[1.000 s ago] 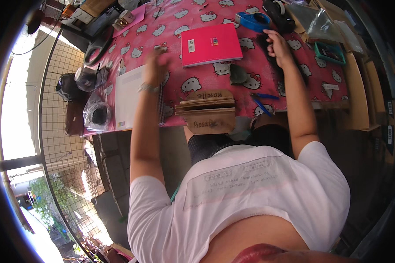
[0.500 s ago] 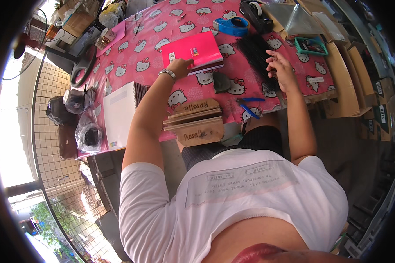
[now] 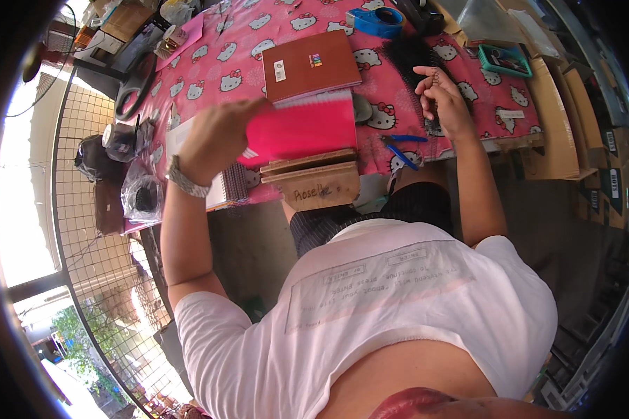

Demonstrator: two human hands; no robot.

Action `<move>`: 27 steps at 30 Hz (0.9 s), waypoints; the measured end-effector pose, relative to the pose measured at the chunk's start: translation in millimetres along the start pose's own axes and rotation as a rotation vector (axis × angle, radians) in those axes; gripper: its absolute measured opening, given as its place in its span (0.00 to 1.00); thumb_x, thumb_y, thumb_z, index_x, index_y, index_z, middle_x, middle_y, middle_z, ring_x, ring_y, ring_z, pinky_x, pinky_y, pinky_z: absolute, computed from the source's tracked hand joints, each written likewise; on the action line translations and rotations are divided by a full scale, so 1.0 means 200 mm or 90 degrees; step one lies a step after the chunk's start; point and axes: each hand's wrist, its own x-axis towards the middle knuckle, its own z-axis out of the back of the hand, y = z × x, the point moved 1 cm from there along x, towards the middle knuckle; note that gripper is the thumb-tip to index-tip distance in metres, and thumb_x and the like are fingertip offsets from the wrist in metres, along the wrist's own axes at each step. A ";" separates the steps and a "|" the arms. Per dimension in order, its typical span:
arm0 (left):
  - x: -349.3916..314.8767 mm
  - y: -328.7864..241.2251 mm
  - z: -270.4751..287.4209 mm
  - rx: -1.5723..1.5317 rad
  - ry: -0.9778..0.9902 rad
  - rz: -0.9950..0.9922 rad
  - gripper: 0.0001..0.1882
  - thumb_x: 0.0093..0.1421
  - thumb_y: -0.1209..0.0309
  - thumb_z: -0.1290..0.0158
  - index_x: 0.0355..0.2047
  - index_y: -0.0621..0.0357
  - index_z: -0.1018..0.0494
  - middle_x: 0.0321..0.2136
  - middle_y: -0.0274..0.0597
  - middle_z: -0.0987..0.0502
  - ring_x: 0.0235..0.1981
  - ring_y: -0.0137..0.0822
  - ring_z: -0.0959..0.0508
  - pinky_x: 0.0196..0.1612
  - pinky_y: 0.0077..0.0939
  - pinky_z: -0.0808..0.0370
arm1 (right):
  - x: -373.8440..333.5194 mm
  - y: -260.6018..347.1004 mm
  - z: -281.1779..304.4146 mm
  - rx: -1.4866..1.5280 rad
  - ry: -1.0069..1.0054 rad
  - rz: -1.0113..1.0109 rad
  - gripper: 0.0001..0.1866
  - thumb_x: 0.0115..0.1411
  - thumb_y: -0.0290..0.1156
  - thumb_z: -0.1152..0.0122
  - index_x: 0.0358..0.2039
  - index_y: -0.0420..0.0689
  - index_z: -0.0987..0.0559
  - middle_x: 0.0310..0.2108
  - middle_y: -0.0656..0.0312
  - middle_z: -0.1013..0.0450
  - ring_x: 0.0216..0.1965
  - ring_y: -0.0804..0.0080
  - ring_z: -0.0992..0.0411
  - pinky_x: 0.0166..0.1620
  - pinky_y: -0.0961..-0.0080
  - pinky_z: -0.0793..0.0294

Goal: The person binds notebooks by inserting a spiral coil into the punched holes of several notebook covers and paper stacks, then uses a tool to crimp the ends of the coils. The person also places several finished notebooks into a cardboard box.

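My left hand (image 3: 220, 136), with a metal watch at its wrist, is closed on the left edge of a pink notebook (image 3: 304, 130). The notebook is blurred, drawn near the table's front edge just behind a wooden block (image 3: 314, 190) with handwriting on it. Beyond it lies a brown-covered notebook (image 3: 311, 66) on paper sheets. My right hand (image 3: 444, 105) is raised with loosely bent, parted fingers and nothing visible in them. It hovers by a bundle of black binding coils (image 3: 407, 66). Blue-handled pliers (image 3: 404, 148) lie nearer me. A dark grey lump (image 3: 363, 109) is partly covered by the pink notebook.
White spiral-bound notebooks (image 3: 178, 143) lie left, partly behind my arm. A blue tape dispenser (image 3: 377, 22) and a green tray (image 3: 504, 61) of small tools stand at the back right. Cardboard boxes (image 3: 573, 126) border the right side; a plastic-wrapped roll (image 3: 143, 194) sits at the left edge.
My left hand has pulled the pink notebook off the stack toward me and to the left, baring the brown notebook. My right hand has shifted slightly, its fingers more bent.
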 end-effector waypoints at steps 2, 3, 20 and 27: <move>-0.05 -0.04 -0.03 -0.025 -0.001 -0.010 0.19 0.53 0.83 0.54 0.44 0.50 0.27 0.35 0.46 0.21 0.35 0.52 0.21 0.34 0.42 0.25 | -0.01 -0.05 -0.03 -0.014 0.015 -0.010 0.24 0.51 0.20 0.59 0.50 0.40 0.29 0.33 0.62 0.32 0.21 0.84 0.38 0.21 0.87 0.37; -0.06 -0.05 -0.03 -0.022 -0.001 0.002 0.19 0.53 0.83 0.54 0.43 0.51 0.26 0.35 0.46 0.21 0.35 0.52 0.22 0.34 0.42 0.25 | -0.02 -0.08 -0.05 -0.032 0.036 -0.005 0.24 0.51 0.20 0.59 0.50 0.41 0.29 0.33 0.62 0.32 0.21 0.84 0.38 0.22 0.86 0.37; 0.10 0.08 -0.06 -0.159 0.001 -0.004 0.16 0.57 0.82 0.53 0.45 0.58 0.27 0.34 0.58 0.23 0.35 0.57 0.23 0.36 0.42 0.28 | -0.09 -0.53 -0.36 -0.196 0.191 0.117 0.21 0.57 0.33 0.36 0.50 0.43 0.26 0.36 0.61 0.27 0.33 0.77 0.28 0.40 0.79 0.28; 0.04 -0.05 -0.09 -0.060 -0.016 -0.037 0.22 0.49 0.78 0.46 0.46 0.50 0.28 0.28 0.47 0.22 0.33 0.50 0.21 0.32 0.43 0.26 | -0.12 -0.48 -0.40 -0.143 0.267 0.032 0.18 0.60 0.36 0.39 0.47 0.39 0.25 0.36 0.65 0.25 0.34 0.84 0.31 0.38 0.83 0.31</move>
